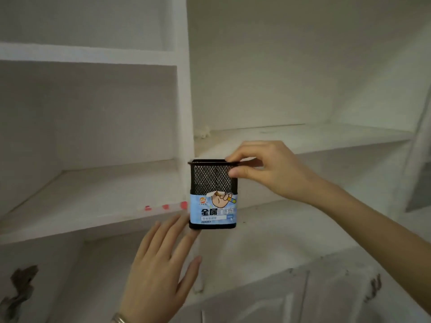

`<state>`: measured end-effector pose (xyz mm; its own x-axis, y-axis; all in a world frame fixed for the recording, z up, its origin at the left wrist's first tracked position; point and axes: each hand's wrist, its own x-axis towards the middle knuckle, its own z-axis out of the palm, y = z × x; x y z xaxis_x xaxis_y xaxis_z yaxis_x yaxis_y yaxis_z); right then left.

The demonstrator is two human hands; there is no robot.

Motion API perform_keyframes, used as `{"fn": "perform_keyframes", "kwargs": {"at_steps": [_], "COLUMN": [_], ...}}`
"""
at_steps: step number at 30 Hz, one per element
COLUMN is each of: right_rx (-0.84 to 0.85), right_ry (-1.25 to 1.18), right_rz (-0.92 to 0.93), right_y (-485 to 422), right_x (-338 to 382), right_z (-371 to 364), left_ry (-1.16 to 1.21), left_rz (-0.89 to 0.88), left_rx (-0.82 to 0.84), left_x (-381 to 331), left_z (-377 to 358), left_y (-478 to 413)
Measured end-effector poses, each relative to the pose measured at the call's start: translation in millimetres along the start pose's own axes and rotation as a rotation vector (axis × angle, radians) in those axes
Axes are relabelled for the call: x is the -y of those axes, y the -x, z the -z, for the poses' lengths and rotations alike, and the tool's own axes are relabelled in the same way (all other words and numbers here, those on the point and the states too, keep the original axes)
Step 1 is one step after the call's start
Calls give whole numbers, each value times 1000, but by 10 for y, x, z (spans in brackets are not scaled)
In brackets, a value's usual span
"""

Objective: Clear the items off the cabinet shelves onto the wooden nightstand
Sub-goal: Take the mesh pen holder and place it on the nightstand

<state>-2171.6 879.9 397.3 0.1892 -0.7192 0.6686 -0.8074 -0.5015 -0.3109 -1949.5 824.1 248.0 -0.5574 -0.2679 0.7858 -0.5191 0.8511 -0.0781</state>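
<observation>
A black mesh pen holder (213,180) with a light blue paper label around its lower half hangs in front of the white cabinet shelves (98,201). My right hand (263,169) pinches its top right rim between thumb and fingers. My left hand (161,264) is below it with fingers spread, its fingertips touching the holder's bottom left corner. The holder looks empty. The wooden nightstand is out of view.
The white cabinet has a vertical divider (185,113). A red-marked strip (163,207) lies on the left shelf's front edge. Small debris (203,132) sits in the right shelf's back corner. Closed cabinet doors (268,299) with chipped paint lie below.
</observation>
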Motion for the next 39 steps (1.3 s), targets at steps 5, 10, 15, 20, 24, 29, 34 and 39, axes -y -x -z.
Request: {"fn": "perform_keyframes", "kwargs": {"at_steps": [5,10,15,20,24,29,34,39], "right_rx": [-52,-98,-168,-234,-286,-345,-370,-410], "right_ry": [69,195,285,419,527,573,580,602], "right_rz": [-191,-451,-773,-1042,-1228,-1395,-1483,-1572], "right_y": [904,2159,3631,4950,5800,6553,7019,7376], "right_x": [-25,-54,75,310,457,361,-32,-459], "right_z": [683,1511,2276,2981,3369,3641,3895,4087], "left_ry": [141,273,459,621,719,800,873,880], "left_rz": [-69,-129,-300,-493,-630,-742,-818,-885], "left_rx": [50,163,277,363,405,476,512,578], "left_x": [-806,-1977,-3360,-4601,-5447,-6417,-7178,-7744], "left_z": [-134,-350,-644,-891,-1198,-1667,-2232,-2876], "left_y": [-66,-87,-75,-30,-90,-231,-490,-726]}}
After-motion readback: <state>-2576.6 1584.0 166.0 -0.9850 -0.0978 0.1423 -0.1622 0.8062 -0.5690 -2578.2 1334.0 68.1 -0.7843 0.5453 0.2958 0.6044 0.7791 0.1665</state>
